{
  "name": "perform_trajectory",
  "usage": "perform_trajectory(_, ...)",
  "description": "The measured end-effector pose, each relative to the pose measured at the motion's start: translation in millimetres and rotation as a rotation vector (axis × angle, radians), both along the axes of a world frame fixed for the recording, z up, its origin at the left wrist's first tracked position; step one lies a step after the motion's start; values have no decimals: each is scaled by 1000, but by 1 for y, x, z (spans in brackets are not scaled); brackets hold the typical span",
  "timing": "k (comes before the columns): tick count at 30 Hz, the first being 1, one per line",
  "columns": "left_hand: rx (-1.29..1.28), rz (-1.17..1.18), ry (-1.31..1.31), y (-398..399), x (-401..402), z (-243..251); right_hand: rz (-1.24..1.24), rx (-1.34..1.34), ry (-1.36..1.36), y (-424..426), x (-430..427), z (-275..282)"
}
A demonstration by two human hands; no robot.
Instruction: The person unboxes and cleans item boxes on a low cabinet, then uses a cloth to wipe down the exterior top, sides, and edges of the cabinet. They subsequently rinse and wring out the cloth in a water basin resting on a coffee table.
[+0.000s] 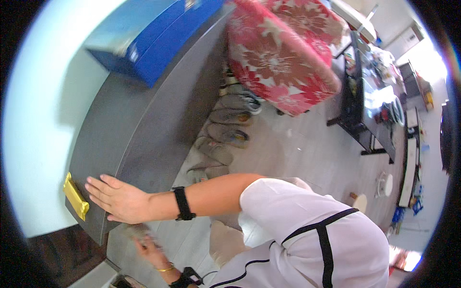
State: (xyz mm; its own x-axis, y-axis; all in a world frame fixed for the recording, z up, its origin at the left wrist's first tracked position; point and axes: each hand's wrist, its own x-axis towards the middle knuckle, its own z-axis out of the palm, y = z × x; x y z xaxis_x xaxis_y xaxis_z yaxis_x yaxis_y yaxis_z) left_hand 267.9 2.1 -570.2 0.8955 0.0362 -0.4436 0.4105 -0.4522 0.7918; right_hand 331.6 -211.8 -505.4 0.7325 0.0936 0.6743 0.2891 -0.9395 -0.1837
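My right hand, with a black band at the wrist, lies palm down and fingers spread at the end of a long grey cabinet top. It holds nothing. Just beyond its fingertips is a yellow wrapped packet, apart from the hand and close to the wall. My left hand, wearing a gold bracelet and a black wrist device, is lower, beside the cabinet's end. Its fingers close around a blurred greyish-brown object; motion blur and my right forearm obscure its shape.
Farther along the cabinet stands a blue box. Several pairs of footwear line the floor along its front. A red floral cover drapes something bulky beyond them. A black table and a white stool stand to the right.
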Motion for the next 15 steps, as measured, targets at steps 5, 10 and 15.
perform_trajectory(5,-381,-190,49,-29,-75,9,295,288,105,-21,-66,47)
perform_trajectory(10,-906,-349,964,-93,-111,138,295,651,931,-78,-234,79)
perform_trajectory(15,-644,-1119,1015,-184,-177,252,-55,1203,948,-129,-428,187)
